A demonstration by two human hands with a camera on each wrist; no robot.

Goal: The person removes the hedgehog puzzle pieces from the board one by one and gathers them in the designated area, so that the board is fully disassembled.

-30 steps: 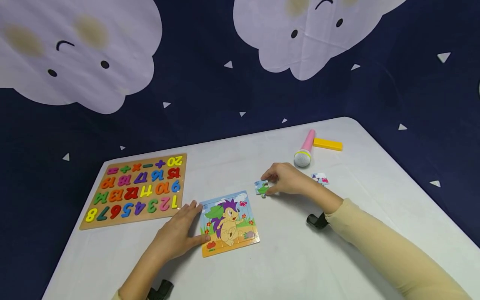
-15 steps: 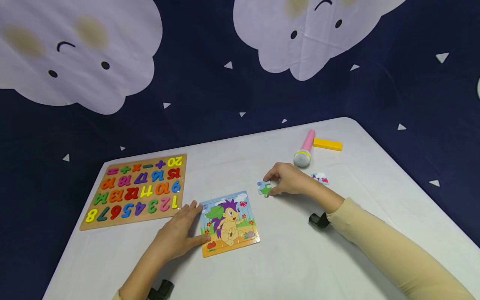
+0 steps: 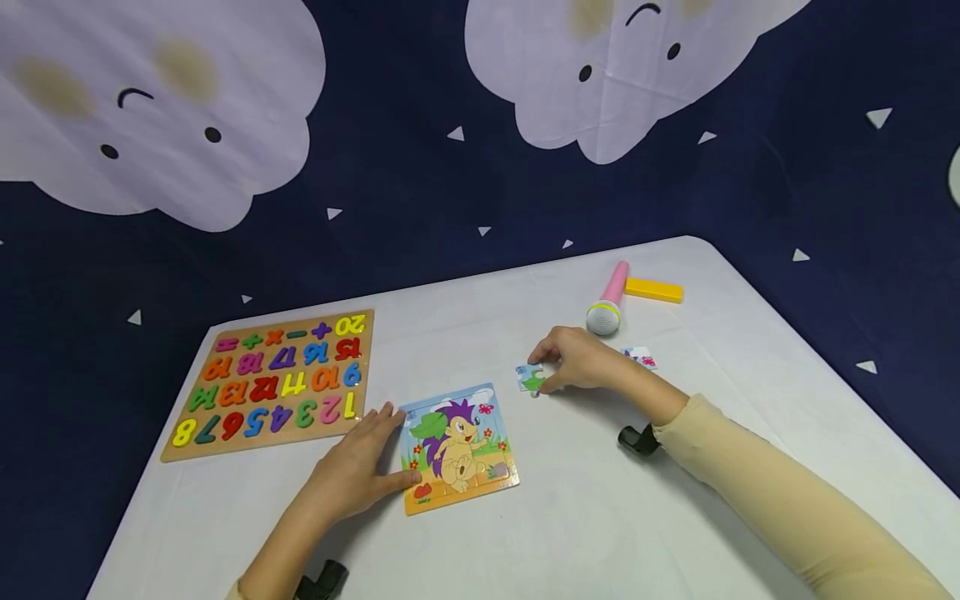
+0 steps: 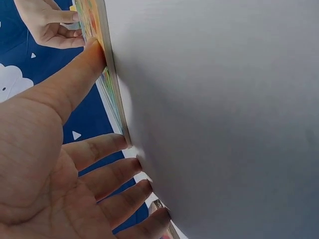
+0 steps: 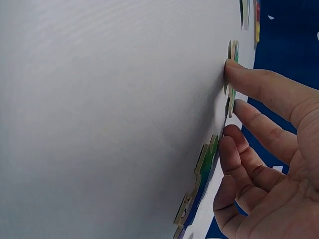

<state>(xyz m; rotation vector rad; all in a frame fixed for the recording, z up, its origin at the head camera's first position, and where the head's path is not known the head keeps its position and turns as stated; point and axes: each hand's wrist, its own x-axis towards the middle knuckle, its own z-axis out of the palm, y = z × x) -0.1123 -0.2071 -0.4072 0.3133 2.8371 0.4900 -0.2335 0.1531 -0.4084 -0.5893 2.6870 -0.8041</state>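
Note:
In the head view, my left hand (image 3: 352, 462) lies at the left edge of a square hedgehog jigsaw puzzle (image 3: 459, 450). Its thumb rests on the puzzle board, and the left wrist view shows the fingers fairly straight, with fingertips on the table. Right of the board, my right hand (image 3: 581, 358) pinches a small puzzle piece (image 3: 529, 377) with a green leaf shape, low over the white table or on it. In the right wrist view, thumb and index finger are at the edges of this piece (image 5: 233, 92); the other fingers curl loosely.
More joined puzzle pieces (image 3: 642, 357) lie behind my right wrist, partly hidden. A wooden number board (image 3: 273, 383) lies on the left. A pink toy microphone (image 3: 611, 300) and a yellow block (image 3: 654, 290) lie at the back right of the table (image 3: 585, 517).
My right hand has shifted slightly to the right with the puzzle piece, mostly in the first half second. My left hand and the hedgehog puzzle have stayed in place.

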